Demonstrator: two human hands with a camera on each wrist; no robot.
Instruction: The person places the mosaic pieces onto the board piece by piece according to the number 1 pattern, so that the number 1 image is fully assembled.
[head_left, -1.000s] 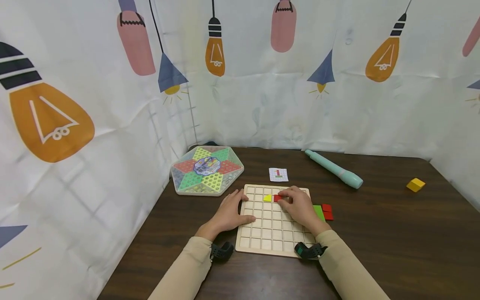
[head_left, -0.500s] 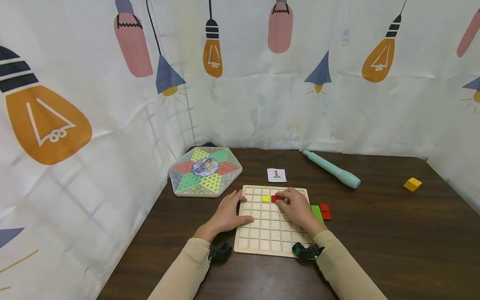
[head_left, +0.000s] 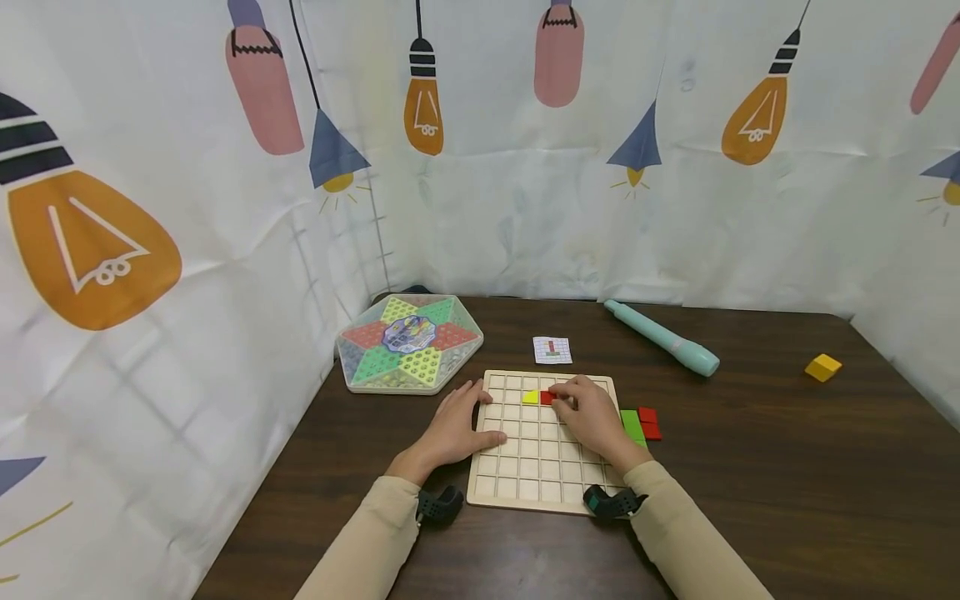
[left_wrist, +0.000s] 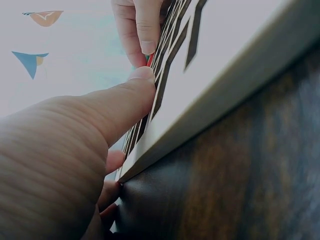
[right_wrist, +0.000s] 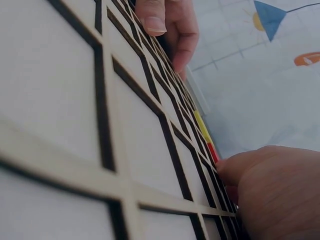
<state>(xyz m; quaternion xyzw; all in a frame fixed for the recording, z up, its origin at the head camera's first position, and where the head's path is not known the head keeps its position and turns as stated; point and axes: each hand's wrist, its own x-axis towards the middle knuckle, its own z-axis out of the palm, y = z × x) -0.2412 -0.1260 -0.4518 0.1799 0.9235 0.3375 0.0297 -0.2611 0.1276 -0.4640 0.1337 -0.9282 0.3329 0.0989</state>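
Observation:
A pale wooden grid board lies on the table between both hands. My left hand rests at its left side, thumb on the face and the other fingers along the edge. Near the board's far side, my right hand pinches a small red tile between thumb and fingers, the tile partly covered by them. Just left of it sits a yellow tile with one slanted side, in the same row. The right wrist view shows the yellow tile and red tile edge-on.
Right of the board lie green pieces and red squares. Behind it is a small printed grid card. A hexagonal Chinese checkers box, a mint-green cylindrical object and a yellow block also stand on the dark table.
The head view has shifted slightly. Both hands stay in nearly the same places on the board, and the right hand's fingers remain at the red tile.

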